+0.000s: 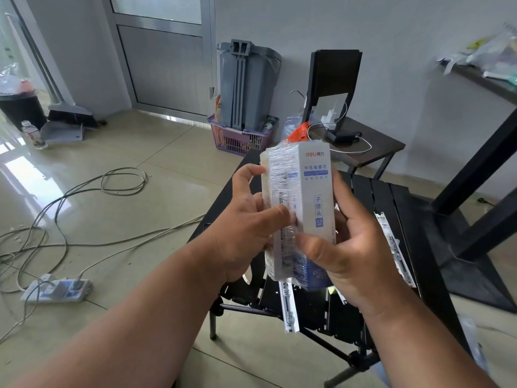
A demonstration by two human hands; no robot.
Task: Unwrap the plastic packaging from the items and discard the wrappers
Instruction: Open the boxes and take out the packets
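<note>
Above black slatted folding table (391, 208): white-blue rectangular refill box in clear plastic film (303, 208) held upright btwn both hands. Left hand (246, 228) thumb pinches film at box edge; right hand (349, 247) grips lower box, thumb across front.

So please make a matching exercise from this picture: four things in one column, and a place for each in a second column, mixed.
Things:
1. wrapped box
2. power strip
3. purple basket
4. grey bin

Places:
A. on the floor tiles at the left, with cables plugged in
B. standing in another container by the wall
C. held up in both hands, over the black table
D. on the floor by the wall, under a tall container

Pairs: 1-C, 2-A, 3-D, 4-B
</note>
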